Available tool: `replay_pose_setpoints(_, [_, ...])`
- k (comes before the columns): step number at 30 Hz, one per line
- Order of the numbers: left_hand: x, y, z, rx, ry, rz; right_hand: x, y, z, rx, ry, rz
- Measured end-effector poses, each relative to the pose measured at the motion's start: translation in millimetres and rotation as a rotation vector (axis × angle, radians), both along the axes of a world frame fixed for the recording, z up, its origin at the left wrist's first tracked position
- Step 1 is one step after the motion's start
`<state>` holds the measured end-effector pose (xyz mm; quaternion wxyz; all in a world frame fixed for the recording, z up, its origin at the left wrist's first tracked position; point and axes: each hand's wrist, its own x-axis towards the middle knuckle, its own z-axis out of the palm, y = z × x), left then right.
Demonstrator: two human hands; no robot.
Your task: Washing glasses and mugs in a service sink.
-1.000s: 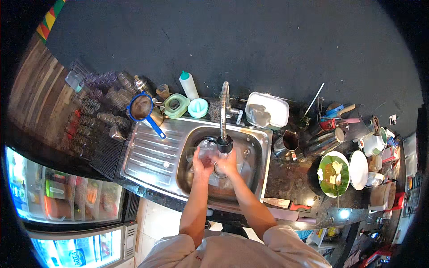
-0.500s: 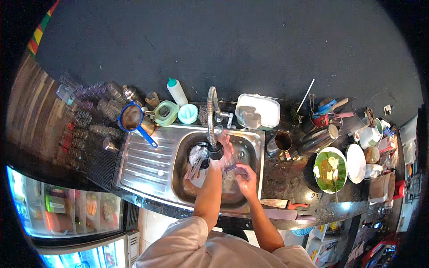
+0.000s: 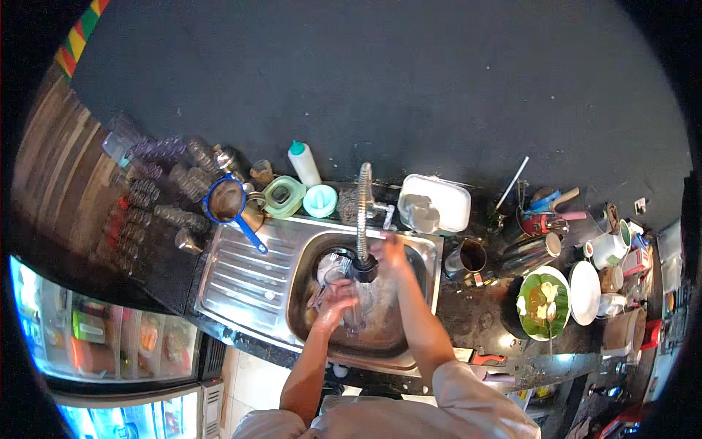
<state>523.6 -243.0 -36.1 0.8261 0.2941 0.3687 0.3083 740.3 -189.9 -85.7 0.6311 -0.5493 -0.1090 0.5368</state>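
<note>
Over the sink basin point(image 3: 387, 350), my left hand point(image 3: 338, 298) is closed around a clear drinking glass point(image 3: 355, 319), tilted beneath the spout. Next to the tap, my right hand point(image 3: 389, 250) is blurred by motion, close to the tap handle point(image 3: 386, 214); I cannot tell whether it touches it. The springy metal faucet point(image 3: 363, 197) arches between my hands, its black spray head point(image 3: 364, 271) pointing down. Dishes and cutlery point(image 3: 333, 267) lie in the basin's left part, partly hidden by my left hand.
Left of the basin is a ribbed drainboard point(image 3: 248, 282), a blue-rimmed strainer point(image 3: 225, 200) across its back edge. Green containers point(image 3: 284, 196), a squeeze bottle point(image 3: 304, 164) and a white tub point(image 3: 447, 203) line the back. Rightward stand a metal pitcher point(image 3: 465, 259), a leaf-lined plate point(image 3: 542, 331) and a knife point(image 3: 485, 358).
My left hand has drawn back from under the spout, nearer and to the left, with the glass. My right hand has moved up from the basin's right side toward the tap. The view has shifted slightly.
</note>
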Motion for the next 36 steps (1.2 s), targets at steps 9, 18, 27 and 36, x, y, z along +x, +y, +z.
replay_pose_setpoints(9, [-47,28,43,-0.274,0.12,0.05,11,10,57,0.369,-0.117,0.163])
replay_pose_setpoints(18, [-65,9,61,-0.607,-0.32,-0.042,-51,-140,28,0.046,0.059,-0.027])
replay_pose_setpoints(27, [-162,80,111,-0.093,0.034,-0.325,-105,-154,43,0.087,0.01,-0.299])
replay_pose_setpoints(36, [-324,193,172,-0.139,0.134,-0.428,-219,-133,46,0.015,0.027,-0.527])
